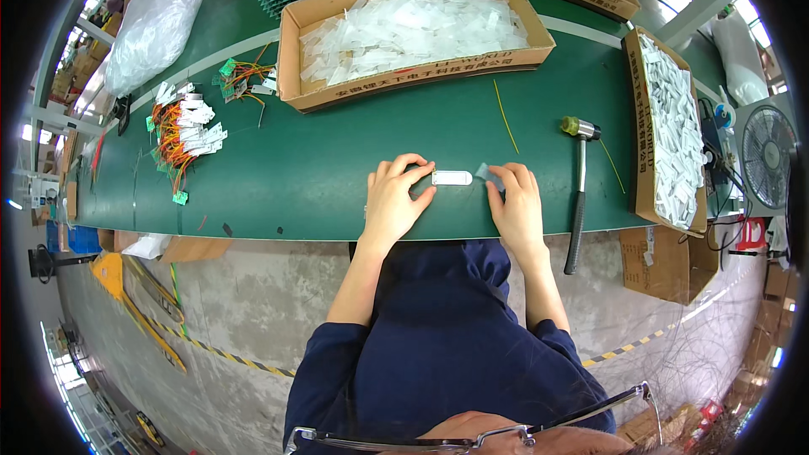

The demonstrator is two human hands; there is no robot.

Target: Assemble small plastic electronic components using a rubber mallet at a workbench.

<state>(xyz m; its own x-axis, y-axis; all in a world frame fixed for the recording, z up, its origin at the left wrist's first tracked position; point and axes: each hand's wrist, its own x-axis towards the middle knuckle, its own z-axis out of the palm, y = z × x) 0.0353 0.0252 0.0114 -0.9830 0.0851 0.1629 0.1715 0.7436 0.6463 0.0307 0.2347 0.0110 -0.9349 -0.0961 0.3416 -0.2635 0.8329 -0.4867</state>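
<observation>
A small white oblong casing (452,178) with a rounded right end lies flat on the green work table (329,143) in front of me. My left hand (396,200) is closed at the casing's left end, with thumb and fingertips pinching it there. To the right of the casing, my right hand (517,206) holds a small translucent plastic piece (491,175) between thumb and fingers. This piece is a short way from the casing's rounded end. The right hand's fingers partly cover it.
A cardboard box of translucent pieces (337,88) stands behind my hands. At right are a mallet (580,194) and a box of white casings (643,131). Thin yellow wires (506,116) lie nearby. Wired white parts (190,131) are heaped at left. A fan (763,156) stands far right.
</observation>
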